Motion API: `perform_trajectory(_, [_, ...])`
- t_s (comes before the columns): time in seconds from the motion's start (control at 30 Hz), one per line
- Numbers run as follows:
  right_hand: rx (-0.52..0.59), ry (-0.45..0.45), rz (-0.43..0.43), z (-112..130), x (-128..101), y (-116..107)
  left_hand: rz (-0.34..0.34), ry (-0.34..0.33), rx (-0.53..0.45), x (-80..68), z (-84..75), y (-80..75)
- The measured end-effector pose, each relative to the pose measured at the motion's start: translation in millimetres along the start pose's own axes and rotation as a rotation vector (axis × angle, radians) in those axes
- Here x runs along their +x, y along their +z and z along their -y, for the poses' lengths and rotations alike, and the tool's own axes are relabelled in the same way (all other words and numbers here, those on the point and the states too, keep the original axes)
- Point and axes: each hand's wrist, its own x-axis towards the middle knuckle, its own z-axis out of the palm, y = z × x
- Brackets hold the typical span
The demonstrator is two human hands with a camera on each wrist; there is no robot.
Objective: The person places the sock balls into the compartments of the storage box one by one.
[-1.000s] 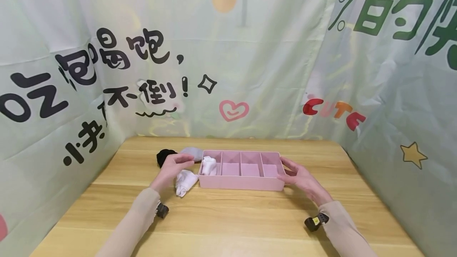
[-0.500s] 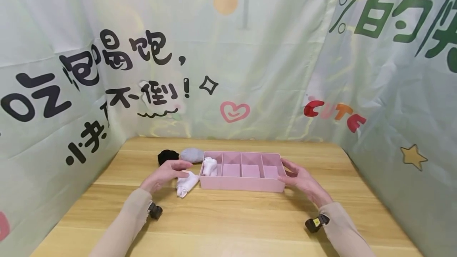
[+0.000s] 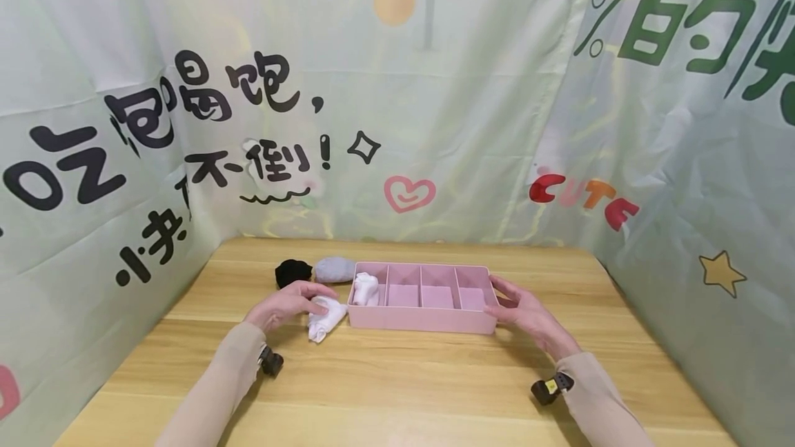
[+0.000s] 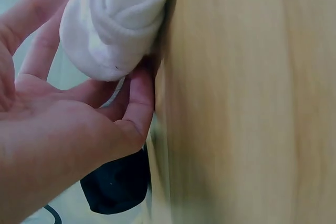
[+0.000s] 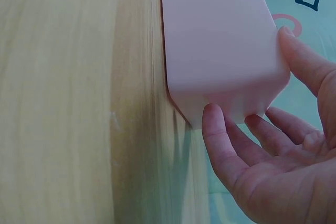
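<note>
Lying beyond left hand [image 3: 290, 303]: black bundle [image 3: 293, 272]

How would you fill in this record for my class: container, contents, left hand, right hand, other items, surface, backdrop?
Container: pink box with four compartments in a row
Contents: inner white bundle, in the leftmost compartment
Left hand: touching the outer white bundle, left of the box; firmness of grip unclear
Right hand: fingers and thumb against the box's right end
Other items: black bundle and grey bundle, side by side beyond the left hand
Surface: wooden table
Backdrop: pale printed sheet
</note>
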Motion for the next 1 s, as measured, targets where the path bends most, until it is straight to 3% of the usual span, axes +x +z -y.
perform_trajectory(0.43, [-0.007, -0.012, 0.001, -0.5, 0.6, -0.8, 0.054, -0.014, 0.154, 4.1, -4.5, 1.7])
perform_trajectory(0.6, [-0.009, -0.011, -0.006, -1.0, -0.1, -2.4, 0.038, -0.029, 0.199, 5.5, -6.0, 4.0])
perform_trajectory(0.8, [-0.007, -0.008, -0.004, 0.2, 0.2, -1.5, 0.023, 0.008, 0.246, 5.3, -6.0, 4.1])
perform_trajectory(1.0, [-0.02, -0.001, 0.008, 1.0, 0.7, 0.2, -0.002, 0.019, 0.224, 1.1, -3.9, -0.5])
